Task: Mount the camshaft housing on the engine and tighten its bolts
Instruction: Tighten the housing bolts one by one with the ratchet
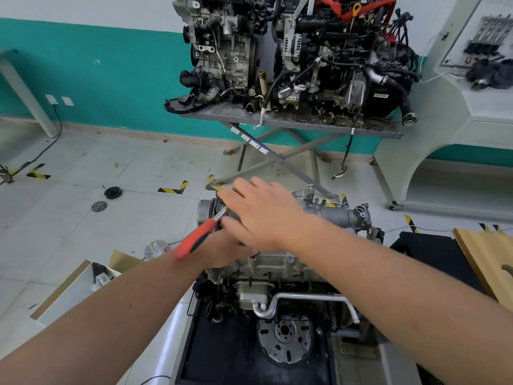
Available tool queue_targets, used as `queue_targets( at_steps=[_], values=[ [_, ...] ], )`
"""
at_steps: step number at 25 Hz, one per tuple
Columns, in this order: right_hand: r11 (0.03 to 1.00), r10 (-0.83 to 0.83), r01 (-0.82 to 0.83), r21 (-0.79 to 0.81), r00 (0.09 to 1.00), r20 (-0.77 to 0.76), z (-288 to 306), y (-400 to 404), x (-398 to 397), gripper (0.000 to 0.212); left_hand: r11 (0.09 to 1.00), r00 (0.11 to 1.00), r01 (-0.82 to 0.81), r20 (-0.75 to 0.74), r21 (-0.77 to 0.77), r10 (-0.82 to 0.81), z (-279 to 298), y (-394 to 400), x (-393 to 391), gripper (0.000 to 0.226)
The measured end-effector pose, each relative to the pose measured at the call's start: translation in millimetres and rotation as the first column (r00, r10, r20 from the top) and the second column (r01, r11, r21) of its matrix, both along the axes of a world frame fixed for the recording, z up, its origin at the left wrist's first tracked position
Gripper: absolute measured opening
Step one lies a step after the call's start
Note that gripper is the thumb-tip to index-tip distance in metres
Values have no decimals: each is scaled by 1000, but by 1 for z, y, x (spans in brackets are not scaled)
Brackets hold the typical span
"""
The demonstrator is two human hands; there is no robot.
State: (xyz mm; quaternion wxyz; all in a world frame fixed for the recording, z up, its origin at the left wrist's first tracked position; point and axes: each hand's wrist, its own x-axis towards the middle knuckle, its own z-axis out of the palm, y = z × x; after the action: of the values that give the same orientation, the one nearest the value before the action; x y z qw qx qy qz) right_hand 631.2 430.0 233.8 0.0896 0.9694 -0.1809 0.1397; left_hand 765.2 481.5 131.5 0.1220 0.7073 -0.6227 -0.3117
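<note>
from the head view, my left hand (222,251) grips the red handle of the ratchet (198,236) while my right hand (258,212) lies over its head, fingers loosely spread, on the camshaft housing (330,215) already sitting atop the engine (266,270). i judge this the bolt-tightening step; next comes a steady swing of the handle, keeping the socket seated.

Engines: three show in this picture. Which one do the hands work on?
The low engine nearest the camera, under the right hand and the red-handled wrench; the other two sit on the far table.
</note>
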Motion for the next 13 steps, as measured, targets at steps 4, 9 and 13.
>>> queue_targets(
  at_steps=[4, 9, 13],
  values=[
    [995, -35, 49, 88, 987, -160, 18, -14, 4, 43, 994, 995, 67, -83, 90, -59, 0, -2, 4, 12],
    [839, -207, 201, 505, 977, -46, 22, -13, 14, 43, 993, 991, 85, -108, 79, -76, 2, 0, 4, 11],
    [35, -506, 46, 998, 862, -22, 20, -4, 13, 17, 997, 989, 62, -138, 55, -54, 0, 0, 3, 19]
  ],
)
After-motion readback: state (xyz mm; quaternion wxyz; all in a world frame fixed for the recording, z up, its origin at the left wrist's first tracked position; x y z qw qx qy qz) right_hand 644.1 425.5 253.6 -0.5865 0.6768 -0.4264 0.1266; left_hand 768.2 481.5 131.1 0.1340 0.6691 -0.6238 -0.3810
